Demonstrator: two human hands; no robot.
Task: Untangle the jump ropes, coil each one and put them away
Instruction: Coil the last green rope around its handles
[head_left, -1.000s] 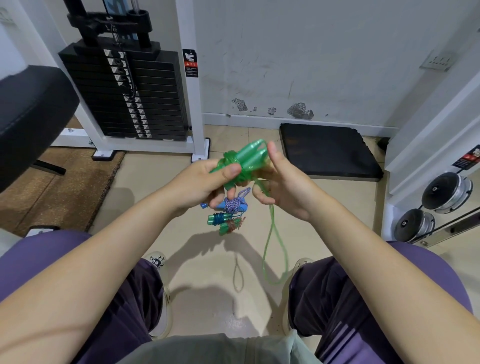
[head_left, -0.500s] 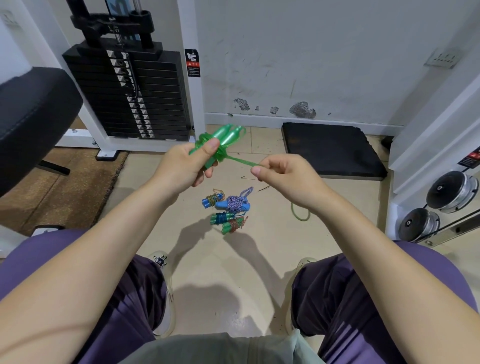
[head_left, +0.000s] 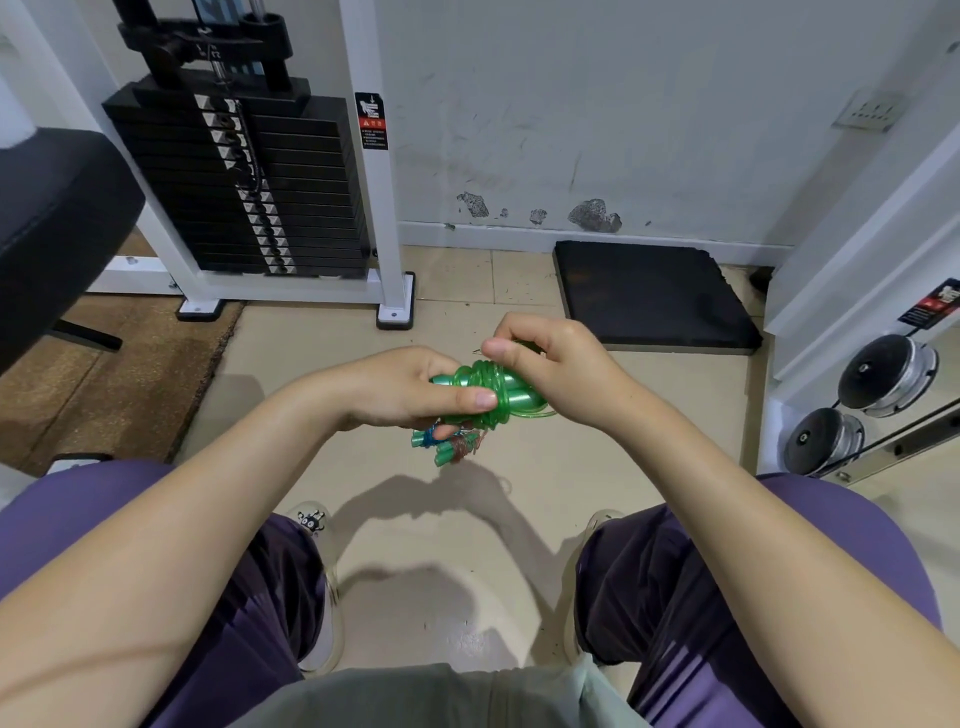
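Since half a second ago, the right hand (head_left: 550, 371) has been brought back in against the green jump rope (head_left: 485, 387), and the length of cord that was stretched out between the hands has been taken up into the coil around the handles. The bundle has also been lowered and turned, so that the paired handles now lie roughly level, pointing left to right.

The bundle is gripped at its left end by the left hand (head_left: 410, 392), with the thumb laid flat along the handles and the fingers curled beneath. The right hand is curled over the coil from above, thumb pressed against the top of the windings; whether a cord end is pinched under it cannot be told.

More coiled jump ropes (head_left: 449, 441) with teal and blue handles are seen on the tiled floor (head_left: 415, 519), partly hidden below the left hand.

A warning label (head_left: 372, 120) with a red band is fixed on the white post of the weight stack (head_left: 244, 182); its writing is too small to be read.
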